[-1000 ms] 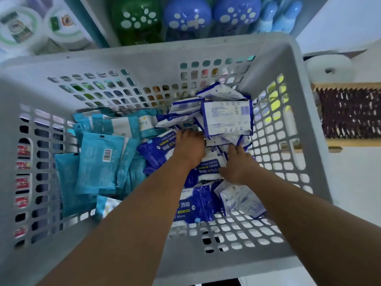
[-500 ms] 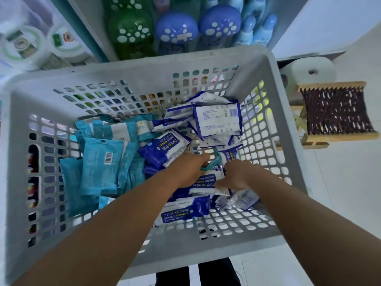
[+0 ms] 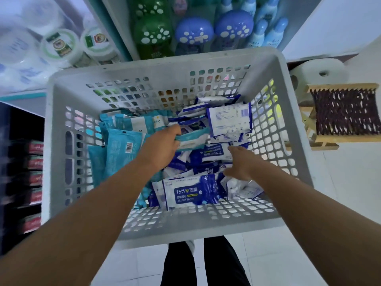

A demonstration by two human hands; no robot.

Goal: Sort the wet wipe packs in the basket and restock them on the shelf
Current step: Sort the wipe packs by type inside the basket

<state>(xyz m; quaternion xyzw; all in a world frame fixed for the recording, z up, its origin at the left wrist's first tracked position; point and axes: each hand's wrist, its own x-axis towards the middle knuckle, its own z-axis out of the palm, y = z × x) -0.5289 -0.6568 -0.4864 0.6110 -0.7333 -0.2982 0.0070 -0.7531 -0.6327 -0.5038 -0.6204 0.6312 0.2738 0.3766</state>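
Observation:
A grey perforated basket (image 3: pixel 154 67) holds two heaps of wet wipe packs. Light teal packs (image 3: pixel 121 149) stand along its left side. Dark blue and white alcohol wipe packs (image 3: pixel 191 193) fill the middle and right. My left hand (image 3: pixel 160 147) grips a teal and white pack (image 3: pixel 192 139) and holds it over the blue heap. My right hand (image 3: pixel 241 162) hovers above the blue packs with its fingers spread and relaxed, holding nothing.
Behind the basket a shelf (image 3: pixel 123 38) carries green and blue round containers (image 3: pixel 193 34), pale blue bottles (image 3: pixel 274 36) and white tubs (image 3: pixel 61 46). A paper roll (image 3: pixel 321 73) and a wooden stool (image 3: pixel 346 114) stand at the right. My legs (image 3: pixel 206 263) show below the basket.
My left hand has pulled a teal pack out of the blue heap and lifted it up and left. My right hand has let go and opened. The view has pulled back.

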